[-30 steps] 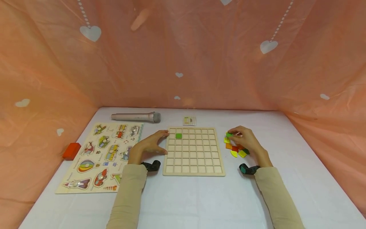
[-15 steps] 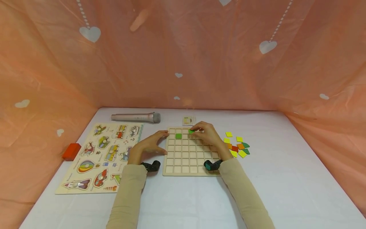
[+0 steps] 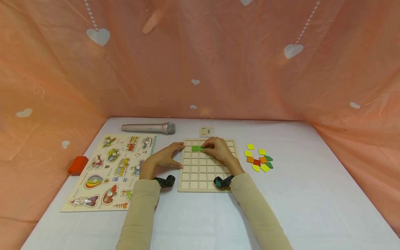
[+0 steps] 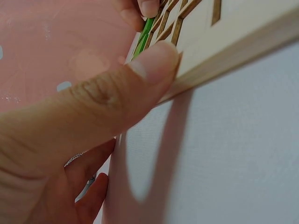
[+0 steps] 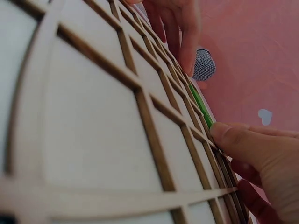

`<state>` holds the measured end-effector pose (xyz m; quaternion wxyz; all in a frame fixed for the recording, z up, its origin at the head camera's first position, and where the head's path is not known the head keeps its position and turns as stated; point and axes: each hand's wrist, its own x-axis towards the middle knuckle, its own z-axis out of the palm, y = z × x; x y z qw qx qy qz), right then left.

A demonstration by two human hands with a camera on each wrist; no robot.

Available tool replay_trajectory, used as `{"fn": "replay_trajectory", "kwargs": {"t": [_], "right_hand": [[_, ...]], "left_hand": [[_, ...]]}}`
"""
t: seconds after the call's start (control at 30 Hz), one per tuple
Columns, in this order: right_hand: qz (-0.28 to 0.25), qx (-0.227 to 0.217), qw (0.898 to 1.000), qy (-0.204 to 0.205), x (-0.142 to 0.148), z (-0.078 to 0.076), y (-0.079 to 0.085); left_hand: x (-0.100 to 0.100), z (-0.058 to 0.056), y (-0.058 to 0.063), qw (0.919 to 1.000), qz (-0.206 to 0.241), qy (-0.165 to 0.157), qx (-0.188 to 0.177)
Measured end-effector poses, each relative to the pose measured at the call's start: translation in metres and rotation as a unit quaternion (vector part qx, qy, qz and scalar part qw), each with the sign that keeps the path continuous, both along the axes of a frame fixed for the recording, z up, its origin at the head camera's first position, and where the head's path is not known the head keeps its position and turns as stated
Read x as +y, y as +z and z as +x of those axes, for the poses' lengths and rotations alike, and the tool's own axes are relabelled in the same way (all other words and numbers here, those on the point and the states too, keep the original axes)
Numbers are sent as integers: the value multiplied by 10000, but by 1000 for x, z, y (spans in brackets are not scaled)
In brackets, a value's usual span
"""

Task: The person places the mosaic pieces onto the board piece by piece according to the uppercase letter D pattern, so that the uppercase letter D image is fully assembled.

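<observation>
My right hand pinches a green square tile by its near side, low over the second row of the wooden grid board. Right beside that tile lies another green square tile in its cell. In the right wrist view the thumb is at the end of the green strip, and the fingers are partly hidden behind the board. My left hand rests at the board's left edge, thumb and fingers spread apart. Its thumb touches the board's rim in the left wrist view.
Loose yellow, orange, red and dark green tiles lie right of the board. A small pattern card lies behind it. Leftward are a picture puzzle, a microphone and a red block.
My right hand has carried a green tile from the loose pile leftward to the board, beside the first green tile. My left hand has stayed at the board's left edge.
</observation>
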<state>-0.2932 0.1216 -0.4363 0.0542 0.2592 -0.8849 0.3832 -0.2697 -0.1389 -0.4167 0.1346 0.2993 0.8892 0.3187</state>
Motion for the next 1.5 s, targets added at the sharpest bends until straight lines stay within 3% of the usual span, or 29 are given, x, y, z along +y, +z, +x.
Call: {"fn": "replay_trajectory", "kwargs": {"t": [0.37, 0.57, 0.73, 0.93, 1.07, 1.2, 1.33, 1.5], "right_hand": [[19, -160, 9995, 279, 3, 5, 4], [-163, 91, 9993, 337, 33, 3, 18], [-311, 278, 9991, -73, 82, 5, 27], [-183, -253, 9960, -832, 136, 10, 22], [222, -476, 9936, -1000, 156, 15, 19], [430, -666, 9921, -973, 162, 17, 18], [559, -587, 9917, -1002, 158, 15, 17], [290, -498, 9926, -1073, 141, 11, 19]], "left_hand": [[1, 2, 1, 10000, -48, 25, 29], [1, 2, 1, 10000, 13, -35, 87], [1, 2, 2, 9999, -15, -50, 103], [1, 2, 2, 10000, -17, -26, 61], [2, 2, 1, 10000, -8, 8, 38], [2, 2, 0, 10000, -8, 35, 33], [2, 1, 0, 10000, 10, 54, -9], [2, 0, 0, 10000, -68, 36, -32]]}}
